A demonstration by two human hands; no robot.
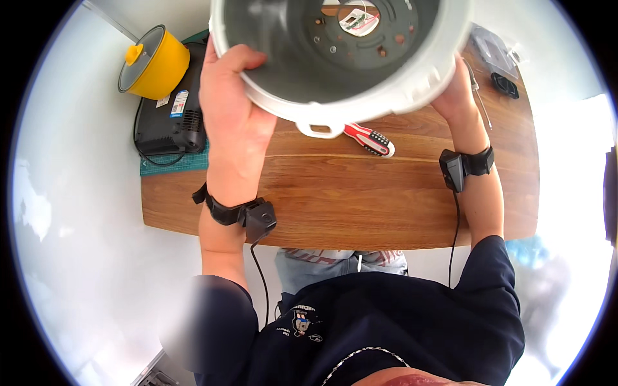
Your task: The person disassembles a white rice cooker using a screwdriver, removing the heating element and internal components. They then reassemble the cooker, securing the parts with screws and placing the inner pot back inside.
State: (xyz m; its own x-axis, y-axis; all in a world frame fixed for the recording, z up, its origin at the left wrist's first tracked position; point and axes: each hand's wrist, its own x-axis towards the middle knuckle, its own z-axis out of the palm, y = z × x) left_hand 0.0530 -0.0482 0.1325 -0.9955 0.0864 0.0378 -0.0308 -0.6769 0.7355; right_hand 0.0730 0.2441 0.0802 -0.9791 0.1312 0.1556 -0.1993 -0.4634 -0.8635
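Up over the far part of the table I hold a round white appliance housing [347, 110], tilted so its dark grey inside faces me. It looks like the body of a rice cooker. My left hand [233, 96] grips its left side, thumb over the rim. On the opposite side my right hand [456, 96] supports the outer wall; its fingers are mostly hidden behind it. Through the round hole in the housing's bottom, a white part with a small green circuit board and wires [358, 22] shows. A red and black screwdriver handle [372, 140] sticks out below the housing, its other end hidden.
At the left, a yellow pot with a glass lid [158, 64] rests on a black appliance [168, 132] over a green cutting mat [174, 163]. To the right lie a thin screwdriver [481, 103], a black part [505, 85] and a clear plastic box [494, 50] on the wooden table [360, 206].
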